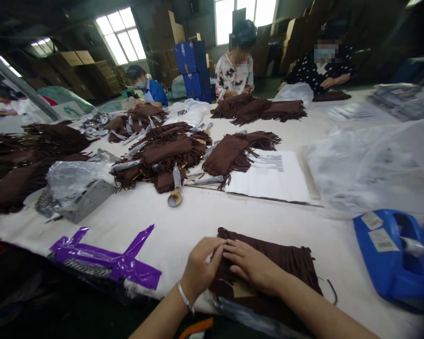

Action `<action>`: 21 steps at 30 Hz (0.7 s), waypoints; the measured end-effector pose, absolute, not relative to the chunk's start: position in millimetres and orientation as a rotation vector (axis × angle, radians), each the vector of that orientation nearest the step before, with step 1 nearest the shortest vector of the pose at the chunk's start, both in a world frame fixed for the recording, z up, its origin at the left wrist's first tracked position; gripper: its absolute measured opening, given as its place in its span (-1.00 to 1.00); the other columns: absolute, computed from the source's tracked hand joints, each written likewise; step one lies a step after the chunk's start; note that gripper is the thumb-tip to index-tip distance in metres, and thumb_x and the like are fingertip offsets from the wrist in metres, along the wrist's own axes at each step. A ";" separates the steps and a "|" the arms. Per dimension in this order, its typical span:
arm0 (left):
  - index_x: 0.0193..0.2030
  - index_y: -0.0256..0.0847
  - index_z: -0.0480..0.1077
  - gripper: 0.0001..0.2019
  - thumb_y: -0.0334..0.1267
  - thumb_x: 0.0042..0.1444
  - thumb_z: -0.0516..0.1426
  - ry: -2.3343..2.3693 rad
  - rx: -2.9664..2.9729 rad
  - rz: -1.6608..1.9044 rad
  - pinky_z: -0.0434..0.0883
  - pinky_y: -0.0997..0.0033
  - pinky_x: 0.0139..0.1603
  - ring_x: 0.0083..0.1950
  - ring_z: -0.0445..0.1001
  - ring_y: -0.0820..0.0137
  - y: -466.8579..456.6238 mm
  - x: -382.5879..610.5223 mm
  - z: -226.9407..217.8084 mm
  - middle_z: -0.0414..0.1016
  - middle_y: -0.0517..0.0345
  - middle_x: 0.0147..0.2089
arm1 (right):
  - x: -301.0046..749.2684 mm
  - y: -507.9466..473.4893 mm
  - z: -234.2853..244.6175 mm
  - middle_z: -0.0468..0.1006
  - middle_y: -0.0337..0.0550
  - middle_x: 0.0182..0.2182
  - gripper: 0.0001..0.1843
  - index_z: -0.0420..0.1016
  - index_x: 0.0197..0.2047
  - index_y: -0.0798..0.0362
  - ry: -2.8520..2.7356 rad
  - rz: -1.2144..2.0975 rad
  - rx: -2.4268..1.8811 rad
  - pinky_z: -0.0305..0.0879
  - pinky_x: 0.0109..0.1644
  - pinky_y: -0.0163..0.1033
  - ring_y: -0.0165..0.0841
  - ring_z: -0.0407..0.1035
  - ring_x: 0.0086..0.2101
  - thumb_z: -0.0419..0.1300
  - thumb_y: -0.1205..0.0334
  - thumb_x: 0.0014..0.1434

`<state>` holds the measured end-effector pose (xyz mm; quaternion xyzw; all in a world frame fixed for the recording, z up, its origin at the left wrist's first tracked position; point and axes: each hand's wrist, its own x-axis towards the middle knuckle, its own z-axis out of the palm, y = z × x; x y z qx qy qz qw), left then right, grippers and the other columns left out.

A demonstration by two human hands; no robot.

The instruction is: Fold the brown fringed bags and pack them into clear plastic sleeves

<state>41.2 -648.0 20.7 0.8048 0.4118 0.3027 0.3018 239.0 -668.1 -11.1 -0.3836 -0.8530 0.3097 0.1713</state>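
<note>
A flat brown fringed bag [286,263] lies on the white table [183,226] right in front of me. My left hand [200,268] rests on its left edge, fingers curled and pinching at the fabric. My right hand [251,264] lies on the bag beside it, fingers stretched flat and pressing down, fingertips touching the left hand. A tan tag [242,290] shows on the bag under my right wrist. A silver bangle sits on my left wrist.
A blue tape dispenser [395,256] stands at the right, purple tape strips [106,259] at the left edge. Piles of brown fringed bags [169,153], clear plastic bags [374,165] and a white printed sheet [272,176] lie further out. Several people work across the table.
</note>
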 end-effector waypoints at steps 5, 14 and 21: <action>-0.05 -0.25 0.40 -0.65 -0.50 0.00 0.06 1.175 2.291 0.411 0.34 0.17 0.05 -0.03 0.38 0.28 -578.6 53.6 -13.9 0.47 0.01 -0.09 | 239.8 -689.5 -1.5 0.27 -0.03 0.17 -0.57 0.29 0.16 0.04 -2.435 0.891 -1.124 -0.08 0.30 0.02 -0.21 0.01 0.22 -0.04 0.13 0.28; -0.34 -0.22 0.36 -0.86 -0.49 -0.06 0.09 1.172 2.369 0.317 0.34 0.25 -0.11 -0.19 0.33 0.30 -596.9 56.1 -4.5 0.38 0.12 -0.30 | 261.3 -673.7 3.9 0.28 -0.14 0.17 -0.62 0.33 0.12 -0.09 -1.827 0.911 -1.286 0.03 0.28 0.01 -0.27 0.09 0.19 -0.08 0.08 0.29; -0.11 -0.18 0.31 -0.76 -0.48 0.08 0.02 1.121 2.395 0.418 0.35 0.15 -0.01 -0.05 0.31 0.25 -653.7 62.1 -6.5 0.37 0.04 -0.08 | 233.8 -633.3 -9.7 0.38 -0.08 0.09 -0.56 0.30 0.14 0.01 -2.002 0.867 -1.245 0.13 0.22 -0.02 -0.27 0.19 0.12 -0.13 0.05 0.30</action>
